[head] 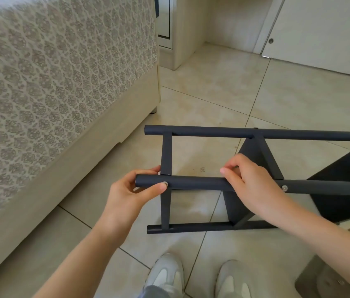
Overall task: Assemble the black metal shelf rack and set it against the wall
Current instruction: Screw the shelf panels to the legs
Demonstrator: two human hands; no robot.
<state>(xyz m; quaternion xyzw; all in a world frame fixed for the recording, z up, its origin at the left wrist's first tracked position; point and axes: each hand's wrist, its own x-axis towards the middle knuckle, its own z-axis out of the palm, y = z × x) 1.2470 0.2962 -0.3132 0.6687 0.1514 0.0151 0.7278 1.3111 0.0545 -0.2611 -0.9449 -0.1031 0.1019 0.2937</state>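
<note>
The black metal shelf rack [212, 133] lies on its side above the tiled floor, its tube legs running left to right and a black shelf panel [253, 151] slanting between them. My left hand [126, 194] grips the end of the nearest tube, thumb resting on a silver screw head [165, 183]. My right hand [253, 186] curls over the same tube farther right, next to another screw [284, 188]. The rack's right part runs out of view.
A bed base with patterned fabric [62, 93] fills the left side. A cream cabinet [182, 33] and white doors [320, 31] stand at the back. My two grey shoes [165, 276] are at the bottom, and a dark flat piece [322, 278] lies at bottom right.
</note>
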